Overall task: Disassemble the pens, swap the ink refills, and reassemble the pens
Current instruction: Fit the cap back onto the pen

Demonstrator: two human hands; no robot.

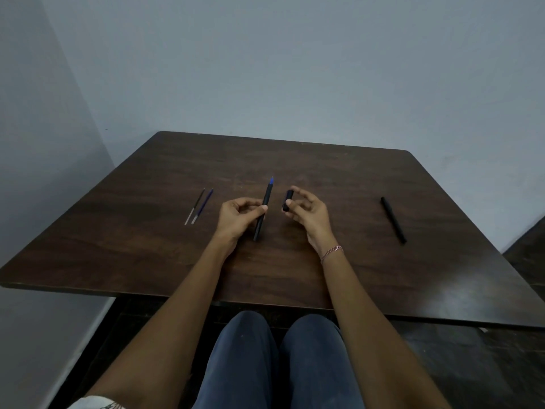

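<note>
My left hand (236,216) grips a black pen (263,209) at its middle, held over the table with its blue tip pointing away from me. To its right, my right hand (308,212) pinches a short black cap (287,200) between thumb and fingers, a small gap from the pen. Two thin refills lie side by side on the left of the table: a black one (195,206) and a blue one (202,206). A second black pen (393,220) lies alone at the right.
The dark wooden table (147,246) stands against a pale wall, with a corner wall at the left. My knees in blue trousers (277,364) sit under the near edge.
</note>
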